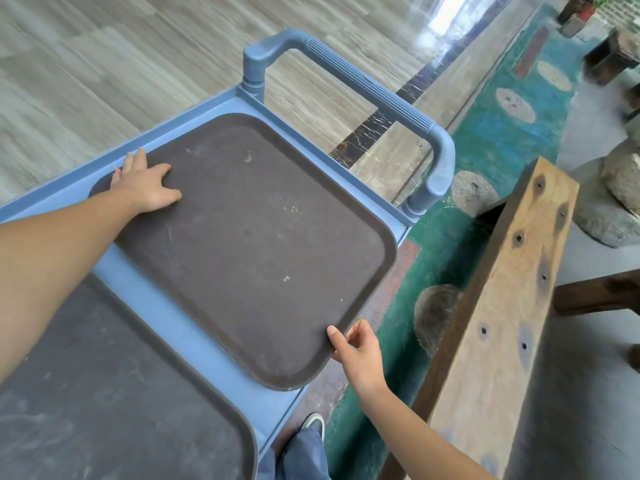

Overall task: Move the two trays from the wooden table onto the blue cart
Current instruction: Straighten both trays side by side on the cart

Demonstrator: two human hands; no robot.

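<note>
Near tray (104, 393) flat at cart (194, 337) near end | far tray (249, 237) by handle (381, 98), corner overhanging right edge | left hand (145, 183) spread flat on it | right hand (360, 355) pinching that corner | push leftward.

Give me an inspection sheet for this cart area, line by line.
Surface: blue cart top, raised rim, handle at the far end.
Job's things: far tray on the cart, its right corner past the rim; near tray on the cart.
Clutter: nothing seen.
Grippers: left hand flat on the far tray's far-left corner; right hand pinching its near-right corner.
Cables: nothing seen.
Surroundings: wooden table at right, wood-look floor, green strip with stone discs.
</note>
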